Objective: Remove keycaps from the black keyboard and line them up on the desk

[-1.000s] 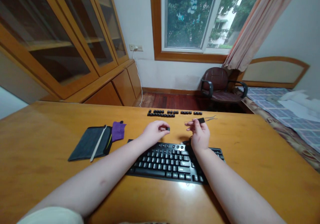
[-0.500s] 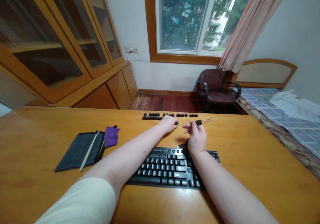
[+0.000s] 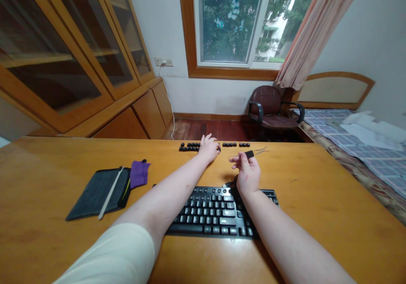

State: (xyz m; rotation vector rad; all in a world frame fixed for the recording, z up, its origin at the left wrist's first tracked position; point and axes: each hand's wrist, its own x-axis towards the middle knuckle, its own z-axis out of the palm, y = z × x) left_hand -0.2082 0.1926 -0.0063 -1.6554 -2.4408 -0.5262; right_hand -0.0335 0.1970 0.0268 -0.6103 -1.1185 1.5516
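Note:
A black keyboard (image 3: 206, 216) lies on the desk under my forearms, its upper right partly hidden by my right hand. Beyond it, my left hand (image 3: 208, 149) rests over two rows of loose black keycaps (image 3: 190, 147). Its thumb side is at a keycap (image 3: 218, 150) near the end of the front row, while the other fingers are spread; the exact grip is partly hidden. Held above the keyboard's far edge, my right hand (image 3: 249, 176) is closed on a wire keycap puller (image 3: 249, 154) with a black handle, wire ends sticking out on both sides.
To the left lie a dark zip pouch (image 3: 91, 195), a pale thin stick (image 3: 111, 193) across it, and a purple cloth pouch (image 3: 138, 174). The desk's far edge runs just behind the keycaps. An office chair (image 3: 268, 106) and a bed (image 3: 358, 140) stand beyond.
My left hand has moved slightly forward and left to the keycap rows, its fingers now spreading, carrying a keycap to the front row. The right hand keeps its hold on the puller.

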